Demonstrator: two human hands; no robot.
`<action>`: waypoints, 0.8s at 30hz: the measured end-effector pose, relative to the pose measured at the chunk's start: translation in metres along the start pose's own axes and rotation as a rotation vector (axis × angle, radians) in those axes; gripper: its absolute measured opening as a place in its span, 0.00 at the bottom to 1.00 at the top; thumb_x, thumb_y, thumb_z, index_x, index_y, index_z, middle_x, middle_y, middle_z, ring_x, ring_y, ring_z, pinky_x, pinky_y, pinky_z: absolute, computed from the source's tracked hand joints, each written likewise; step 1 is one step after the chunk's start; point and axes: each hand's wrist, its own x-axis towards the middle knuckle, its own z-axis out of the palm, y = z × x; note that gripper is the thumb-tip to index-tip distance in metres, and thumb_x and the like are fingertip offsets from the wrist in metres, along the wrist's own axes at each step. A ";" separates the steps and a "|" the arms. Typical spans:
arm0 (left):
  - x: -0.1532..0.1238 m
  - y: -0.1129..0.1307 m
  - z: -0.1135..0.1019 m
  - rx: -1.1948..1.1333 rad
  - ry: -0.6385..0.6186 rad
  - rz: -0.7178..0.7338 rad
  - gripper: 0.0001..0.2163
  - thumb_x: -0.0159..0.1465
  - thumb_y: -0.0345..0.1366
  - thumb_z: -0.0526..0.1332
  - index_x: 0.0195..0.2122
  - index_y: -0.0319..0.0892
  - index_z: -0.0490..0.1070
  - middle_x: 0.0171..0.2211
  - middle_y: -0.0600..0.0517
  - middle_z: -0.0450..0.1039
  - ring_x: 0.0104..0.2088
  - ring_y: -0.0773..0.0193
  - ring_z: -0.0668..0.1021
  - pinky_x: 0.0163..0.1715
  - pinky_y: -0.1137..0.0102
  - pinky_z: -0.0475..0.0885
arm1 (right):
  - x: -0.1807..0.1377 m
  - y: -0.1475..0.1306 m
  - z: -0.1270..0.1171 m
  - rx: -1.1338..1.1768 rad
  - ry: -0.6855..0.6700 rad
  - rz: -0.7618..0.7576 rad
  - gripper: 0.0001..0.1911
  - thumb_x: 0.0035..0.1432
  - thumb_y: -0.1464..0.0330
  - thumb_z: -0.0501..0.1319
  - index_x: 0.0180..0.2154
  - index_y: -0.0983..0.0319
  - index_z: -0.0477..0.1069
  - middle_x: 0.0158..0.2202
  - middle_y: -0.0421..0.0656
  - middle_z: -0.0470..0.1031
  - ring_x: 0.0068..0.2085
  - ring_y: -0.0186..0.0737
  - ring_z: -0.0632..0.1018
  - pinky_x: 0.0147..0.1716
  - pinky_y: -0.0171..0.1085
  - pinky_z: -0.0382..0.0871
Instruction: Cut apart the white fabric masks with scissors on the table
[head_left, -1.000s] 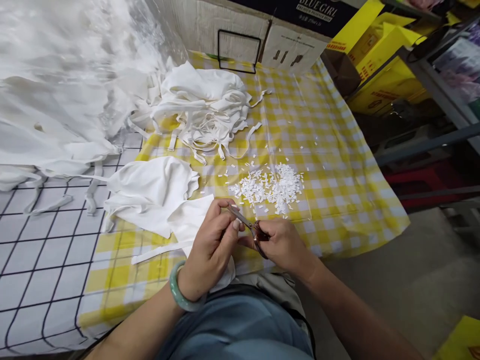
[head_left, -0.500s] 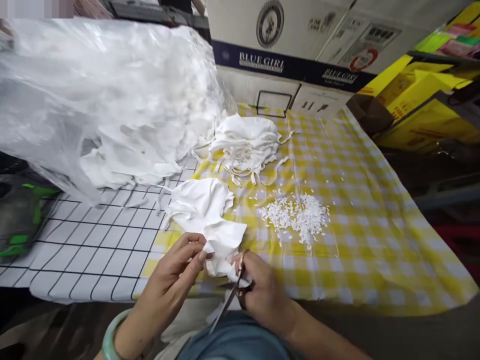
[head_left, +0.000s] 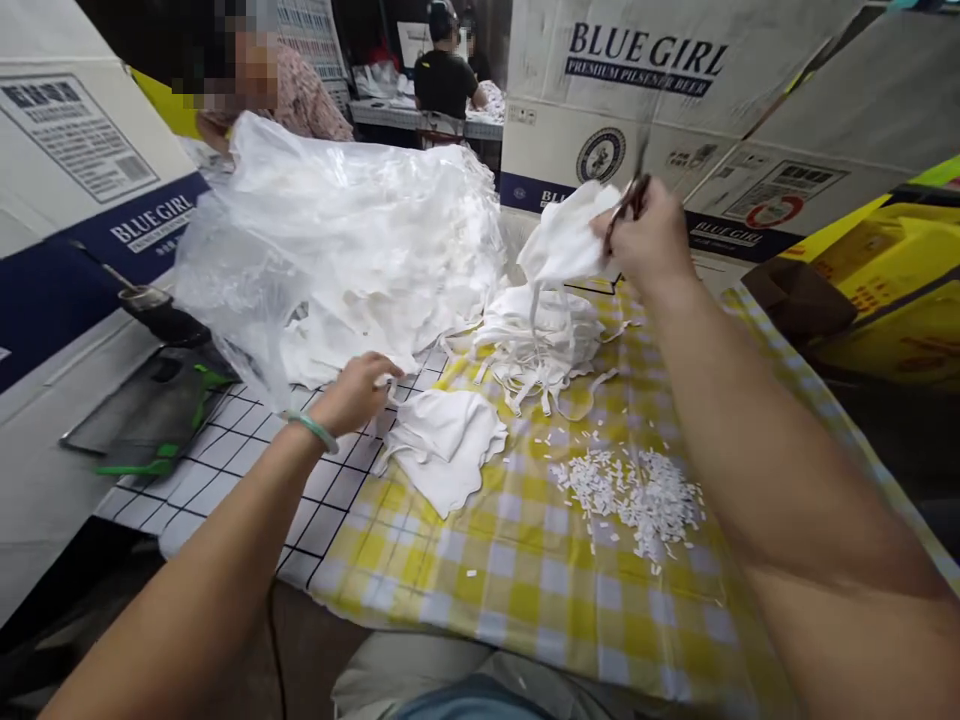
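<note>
My right hand (head_left: 649,238) is raised over the far side of the table, closed round a pair of scissors (head_left: 628,200) and a white cloth piece (head_left: 566,245) whose straps hang down. Directly below that piece lies a stack of finished white pieces (head_left: 540,340). My left hand (head_left: 352,392), with a green bangle on the wrist, reaches left to the white pieces spilling from a clear plastic bag (head_left: 330,240); its fingers are curled on a white strap there. One white piece (head_left: 446,445) lies flat between my hands.
A heap of small white offcuts (head_left: 637,495) lies on the yellow checked tablecloth (head_left: 480,590). Cardboard boxes (head_left: 675,80) wall the table's far side and left. A dark tray (head_left: 161,400) sits at left. A person sits behind the bag, others farther back.
My right hand has lifted the cloth piece and scissors from the near edge up over the stack. My left hand let go and moved left to the bag. My view tilted upward.
</note>
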 end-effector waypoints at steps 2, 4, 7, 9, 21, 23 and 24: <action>-0.012 -0.020 0.008 0.035 -0.075 0.017 0.08 0.46 0.27 0.61 0.28 0.43 0.75 0.38 0.44 0.75 0.45 0.48 0.72 0.53 0.51 0.66 | -0.022 0.012 0.006 -0.149 0.001 -0.053 0.22 0.57 0.58 0.49 0.35 0.71 0.68 0.49 0.51 0.74 0.49 0.46 0.76 0.38 0.45 0.63; -0.021 -0.024 0.014 0.049 -0.114 0.036 0.04 0.48 0.29 0.62 0.26 0.43 0.73 0.39 0.44 0.74 0.47 0.48 0.71 0.55 0.52 0.63 | -0.068 0.014 0.018 -0.172 -0.035 -0.090 0.19 0.51 0.59 0.67 0.38 0.66 0.68 0.48 0.51 0.75 0.49 0.48 0.75 0.44 0.48 0.67; -0.029 -0.007 0.013 0.025 -0.174 0.048 0.02 0.54 0.33 0.62 0.26 0.43 0.71 0.34 0.46 0.73 0.42 0.53 0.72 0.49 0.59 0.67 | -0.159 -0.001 0.050 0.020 -0.349 0.013 0.16 0.51 0.62 0.69 0.37 0.61 0.68 0.39 0.45 0.75 0.43 0.44 0.76 0.44 0.45 0.70; -0.037 0.013 0.003 -0.012 -0.224 0.030 0.05 0.59 0.36 0.59 0.29 0.42 0.71 0.28 0.50 0.71 0.33 0.60 0.72 0.38 0.66 0.69 | -0.214 -0.015 0.073 0.177 -0.553 0.048 0.18 0.49 0.64 0.70 0.41 0.60 0.68 0.41 0.44 0.75 0.44 0.43 0.75 0.46 0.43 0.69; -0.120 0.055 -0.018 -0.698 -0.479 -0.482 0.17 0.61 0.49 0.63 0.37 0.39 0.79 0.17 0.58 0.53 0.19 0.73 0.56 0.18 0.76 0.52 | -0.259 0.012 0.021 0.244 -0.390 0.402 0.15 0.49 0.65 0.66 0.38 0.58 0.64 0.45 0.45 0.75 0.46 0.42 0.74 0.50 0.43 0.66; -0.129 0.055 -0.008 -0.756 -0.490 -0.469 0.16 0.62 0.48 0.63 0.35 0.39 0.79 0.19 0.56 0.60 0.21 0.72 0.61 0.20 0.76 0.57 | -0.278 0.000 0.022 0.333 -0.472 0.346 0.18 0.49 0.64 0.68 0.39 0.57 0.64 0.51 0.46 0.73 0.51 0.42 0.74 0.53 0.43 0.66; -0.133 0.055 -0.004 -0.774 -0.497 -0.462 0.15 0.62 0.47 0.63 0.33 0.39 0.79 0.21 0.53 0.64 0.22 0.71 0.63 0.21 0.75 0.59 | -0.288 -0.008 0.026 0.388 -0.541 0.315 0.18 0.48 0.64 0.69 0.38 0.57 0.64 0.51 0.46 0.73 0.53 0.43 0.73 0.53 0.42 0.66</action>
